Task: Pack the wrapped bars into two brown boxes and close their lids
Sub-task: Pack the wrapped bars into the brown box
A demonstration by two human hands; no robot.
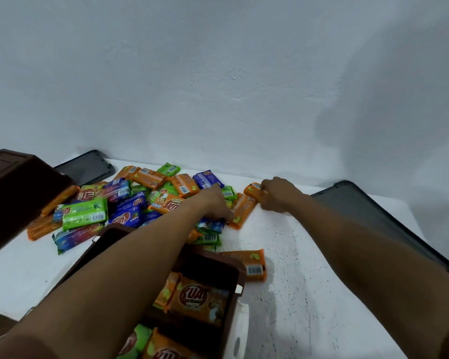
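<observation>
Step in hand: picking bars off the heap to fill the near box; packing looks about midway, and neither lid is on.
Left hand: the left hand [216,203] reaches across the heap, fingers bent down at the near end of a slanted orange bar [242,209]. Whether they have closed a grip on it cannot be told.
Right hand: the right hand [276,195] is curled round the end of a far orange bar [253,189], just beyond the slanted one.
Wrapped bars: a loose heap of bars [125,206] in orange, green and blue wrappers lies on the white table [309,281] by the wall. One stray orange bar [253,264] lies just beside the near box.
Near brown box: the near brown box [240,277] sits open under the left forearm. It holds several orange bars and at least one green one, with room apparently left.
Second brown box: the second brown box [18,195] stands at the left edge, touching the heap. Its inside is hidden.
Lids: one dark lid [88,167] lies flat behind the heap, and another dark lid [379,218] lies at the right.
Next move: probably lifting the grasped bars clear and bringing them back to the near box, laid flat beside those inside so that the lid can close.
</observation>
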